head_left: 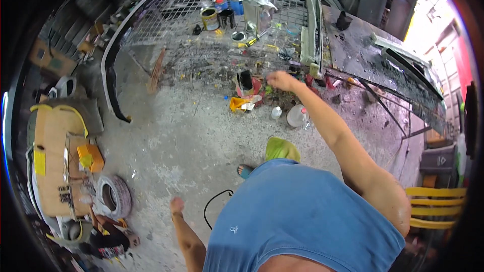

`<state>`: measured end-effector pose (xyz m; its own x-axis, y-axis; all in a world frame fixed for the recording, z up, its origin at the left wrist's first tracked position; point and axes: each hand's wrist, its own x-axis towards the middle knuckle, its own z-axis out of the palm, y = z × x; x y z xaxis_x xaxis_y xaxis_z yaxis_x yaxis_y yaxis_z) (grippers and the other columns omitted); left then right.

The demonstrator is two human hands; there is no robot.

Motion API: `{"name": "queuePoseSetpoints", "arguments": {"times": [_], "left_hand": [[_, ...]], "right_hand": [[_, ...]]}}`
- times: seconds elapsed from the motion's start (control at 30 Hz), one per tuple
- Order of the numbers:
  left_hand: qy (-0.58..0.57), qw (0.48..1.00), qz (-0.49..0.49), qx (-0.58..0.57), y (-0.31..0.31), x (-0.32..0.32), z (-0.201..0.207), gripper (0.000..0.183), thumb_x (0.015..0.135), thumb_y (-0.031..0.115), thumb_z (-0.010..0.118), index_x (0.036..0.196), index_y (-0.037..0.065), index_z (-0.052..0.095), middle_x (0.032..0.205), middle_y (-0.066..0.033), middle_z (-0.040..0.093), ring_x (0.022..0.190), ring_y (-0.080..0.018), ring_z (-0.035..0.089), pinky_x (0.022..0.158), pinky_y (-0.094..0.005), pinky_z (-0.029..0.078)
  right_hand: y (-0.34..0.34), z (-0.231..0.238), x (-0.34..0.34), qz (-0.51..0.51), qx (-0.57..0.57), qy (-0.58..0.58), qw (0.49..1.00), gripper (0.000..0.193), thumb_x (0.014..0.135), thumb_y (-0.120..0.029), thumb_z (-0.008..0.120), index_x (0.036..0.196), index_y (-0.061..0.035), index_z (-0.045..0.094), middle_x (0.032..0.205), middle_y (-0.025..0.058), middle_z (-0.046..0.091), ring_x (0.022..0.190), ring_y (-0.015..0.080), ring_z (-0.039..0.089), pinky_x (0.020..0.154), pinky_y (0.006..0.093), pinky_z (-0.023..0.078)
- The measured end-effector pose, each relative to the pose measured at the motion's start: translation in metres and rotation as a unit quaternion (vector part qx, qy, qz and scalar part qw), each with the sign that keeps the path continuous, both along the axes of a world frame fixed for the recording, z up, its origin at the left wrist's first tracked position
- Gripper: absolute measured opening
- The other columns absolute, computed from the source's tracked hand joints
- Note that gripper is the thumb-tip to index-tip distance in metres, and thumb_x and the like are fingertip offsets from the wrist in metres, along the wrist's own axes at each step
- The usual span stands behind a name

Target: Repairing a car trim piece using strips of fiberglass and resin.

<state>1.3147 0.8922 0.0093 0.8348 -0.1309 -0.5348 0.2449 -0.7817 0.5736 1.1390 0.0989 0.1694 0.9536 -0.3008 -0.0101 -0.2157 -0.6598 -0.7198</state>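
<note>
My right hand (281,80) is stretched forward over cluttered ground at the near side of a wire mesh rack (171,7). Its fingers are curled; whatever they may hold is too small to make out. Just left of it stands a red and white container with a black top (245,81), beside an orange-yellow scrap (237,104). Closer to me are a small clear bottle (276,113) and a large clear jug with a red cap (297,116). My left hand (176,205) hangs low at my left side, loosely closed, with nothing visible in it.
Paint cans (209,20) and a foil-topped container (258,12) sit on the rack. A dark panel table (363,50) extends right. At left are a tyre (113,196), a tan panel (55,156) and a crouching person (108,239). A yellow chair (436,206) stands near right.
</note>
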Motion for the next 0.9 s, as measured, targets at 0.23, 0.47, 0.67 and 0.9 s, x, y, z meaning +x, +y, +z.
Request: {"name": "queuePoseSetpoints", "arguments": {"times": [0.23, 0.47, 0.67, 0.9], "left_hand": [[-0.065, 0.972, -0.106, -0.2, -0.314, 0.196, 0.124, 0.038, 0.094, 0.025, 0.056, 0.126, 0.005, 0.056, 0.119, -0.0084, 0.062, 0.106, -0.0159, 0.058, 0.088, -0.0291, 0.045], [0.122, 0.868, -0.213, -0.432, -0.536, 0.184, 0.249, 0.054, 0.098, 0.038, 0.046, 0.137, 0.001, 0.043, 0.14, -0.0118, 0.046, 0.129, -0.0232, 0.043, 0.105, -0.0357, 0.036], [0.33, 0.648, -0.129, -0.675, -0.629, 0.205, 0.284, 0.077, 0.095, 0.059, 0.032, 0.143, -0.002, 0.031, 0.152, -0.0178, 0.026, 0.141, -0.0291, 0.026, 0.114, -0.0425, 0.024], [0.426, 0.581, -0.106, -0.686, -0.724, 0.239, 0.272, 0.079, 0.095, 0.061, 0.028, 0.144, -0.001, 0.029, 0.153, -0.0145, 0.023, 0.142, -0.0265, 0.023, 0.116, -0.0398, 0.02]], "right_hand": [[-0.133, 0.102, 0.117, -0.23, -0.103, -0.138, 0.958, 0.033, 0.084, -0.014, 0.057, 0.114, -0.0028, 0.061, 0.11, 0.02, 0.064, 0.1, 0.036, 0.062, 0.089, 0.0419, 0.047], [-0.253, 0.096, 0.218, -0.222, -0.367, -0.11, 0.897, 0.052, 0.076, -0.003, 0.057, 0.127, -0.01, 0.054, 0.127, 0.0124, 0.057, 0.115, 0.0338, 0.054, 0.094, 0.0427, 0.047], [-0.293, 0.082, 0.219, -0.246, -0.243, -0.174, 0.922, 0.012, 0.08, -0.004, 0.059, 0.091, 0.0, 0.059, 0.095, 0.0209, 0.06, 0.09, 0.0359, 0.059, 0.075, 0.0433, 0.047], [-0.133, 0.163, 0.22, -0.286, -0.042, -0.239, 0.927, 0.016, 0.081, -0.011, 0.067, 0.088, -0.0018, 0.056, 0.077, 0.0082, 0.052, 0.067, 0.0176, 0.049, 0.061, 0.0318, 0.041]]}}
